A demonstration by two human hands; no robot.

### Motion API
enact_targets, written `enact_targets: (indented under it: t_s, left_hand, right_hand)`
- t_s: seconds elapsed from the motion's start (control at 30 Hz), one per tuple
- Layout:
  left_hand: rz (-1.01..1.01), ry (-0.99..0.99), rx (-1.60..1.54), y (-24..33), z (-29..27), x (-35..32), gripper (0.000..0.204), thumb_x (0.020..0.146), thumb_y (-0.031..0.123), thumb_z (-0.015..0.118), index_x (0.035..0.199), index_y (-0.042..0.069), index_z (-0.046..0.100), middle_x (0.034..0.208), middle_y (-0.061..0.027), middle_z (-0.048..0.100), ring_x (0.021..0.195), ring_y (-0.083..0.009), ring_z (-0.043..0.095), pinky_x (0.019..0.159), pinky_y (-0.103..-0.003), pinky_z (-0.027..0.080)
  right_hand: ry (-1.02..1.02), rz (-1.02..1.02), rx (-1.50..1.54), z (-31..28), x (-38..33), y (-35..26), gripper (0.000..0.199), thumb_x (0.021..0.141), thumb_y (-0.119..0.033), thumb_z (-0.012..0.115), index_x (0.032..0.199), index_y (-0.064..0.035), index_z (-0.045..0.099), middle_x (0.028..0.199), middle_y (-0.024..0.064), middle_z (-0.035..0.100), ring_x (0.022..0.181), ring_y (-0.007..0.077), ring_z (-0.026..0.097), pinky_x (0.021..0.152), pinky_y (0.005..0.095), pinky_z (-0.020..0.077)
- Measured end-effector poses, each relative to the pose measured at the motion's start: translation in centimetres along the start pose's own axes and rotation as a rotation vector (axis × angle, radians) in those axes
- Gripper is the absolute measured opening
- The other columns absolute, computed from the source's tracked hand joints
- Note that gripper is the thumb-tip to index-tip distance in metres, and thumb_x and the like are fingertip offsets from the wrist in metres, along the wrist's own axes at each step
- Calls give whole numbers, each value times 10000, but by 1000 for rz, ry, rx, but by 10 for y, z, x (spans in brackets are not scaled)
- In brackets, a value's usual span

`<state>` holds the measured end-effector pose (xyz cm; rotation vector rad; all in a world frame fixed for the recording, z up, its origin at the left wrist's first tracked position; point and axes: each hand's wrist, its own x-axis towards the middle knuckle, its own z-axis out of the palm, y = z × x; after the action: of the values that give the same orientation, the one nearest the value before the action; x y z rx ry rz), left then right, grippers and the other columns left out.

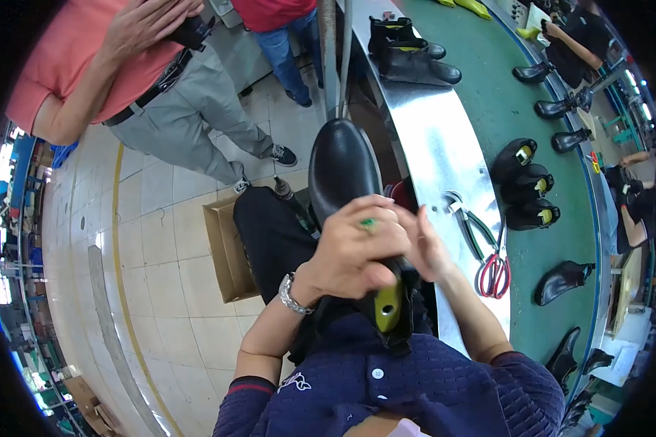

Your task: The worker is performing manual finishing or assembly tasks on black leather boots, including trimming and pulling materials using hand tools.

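The green conveyor belt (pixel 503 109) curved along the right side, with a shiny metal ledge (pixel 430 138) on its near edge, and everything else is placed here relative to that ledge. On the belt beyond it lay a scatter of black boots (pixel 525 186), some with yellow lasts showing. At the far end of the ledge stood another pair of black ankle boots (pixel 408 54). Left of the ledge, on the tiled floor, a person in a salmon shirt and grey trousers (pixel 175 102) stood, and nearer the ledge sat an open cardboard box (pixel 226 247).

Just left of the ledge, over the wearer's lap, was a black boot (pixel 342 171) on a yellow last, toe pointing away. The left hand (pixel 357 251), with a green ring and a metal wristwatch (pixel 293 295), was curled tightly over the boot's upper. The right hand (pixel 423 244) pressed against the boot's ledge-facing side, fingers bent around it, though how far it closed could not be told. On the ledge lay green-handled pliers (pixel 466 226) and red-handled scissors (pixel 494 273).
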<state>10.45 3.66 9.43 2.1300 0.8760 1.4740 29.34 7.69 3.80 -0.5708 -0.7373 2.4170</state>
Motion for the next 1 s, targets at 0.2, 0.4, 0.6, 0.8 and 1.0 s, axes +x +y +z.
enact_targets:
  t_s: [0.2, 0.4, 0.6, 0.8, 1.0]
  left_hand:
    - [-301, 259, 240, 1, -11, -4, 608, 777, 344, 759, 1269, 40, 572, 1360, -182, 481, 1289, -332, 436, 1103, -440, 291]
    - [-832, 252, -776, -44, -28, -17, 716, 722, 97, 797, 1329, -41, 444, 1275, -135, 538, 1180, -206, 522, 1034, -325, 388]
    - [-940, 241, -823, -43, -18, -5, 529, 678, 87, 828, 1130, -13, 571, 999, -84, 657, 907, -161, 639, 875, -298, 508]
    - [-964, 357, -758, -52, 0, 3, 408, 691, 117, 821, 1016, -21, 618, 907, -97, 673, 784, -160, 659, 756, -277, 542]
    - [-1053, 414, -763, -82, 14, 17, 325, 788, 198, 776, 993, -12, 636, 890, -84, 677, 759, -150, 663, 712, -265, 543]
  right_hand:
    - [23, 120, 393, -7, 23, 42, 821, 920, -691, 337, 1401, -31, 415, 1292, 172, 555, 1138, 267, 590, 981, 383, 477]
    - [-75, 178, 170, 6, 14, 33, 1023, 817, -815, 322, 1444, -7, 333, 1285, 262, 521, 1161, 365, 563, 987, 432, 480]
    - [16, 197, 29, -3, 11, 37, 1028, 824, -799, 374, 1415, 42, 346, 1266, 265, 530, 1129, 367, 585, 978, 420, 493]
    - [176, 206, 106, -18, 11, 45, 950, 865, -747, 389, 1387, 46, 386, 1245, 262, 548, 1090, 367, 606, 959, 422, 504]
    - [252, 137, 13, -13, 19, 20, 842, 897, -695, 430, 1393, -14, 428, 1343, 171, 522, 1151, 243, 558, 985, 351, 448]
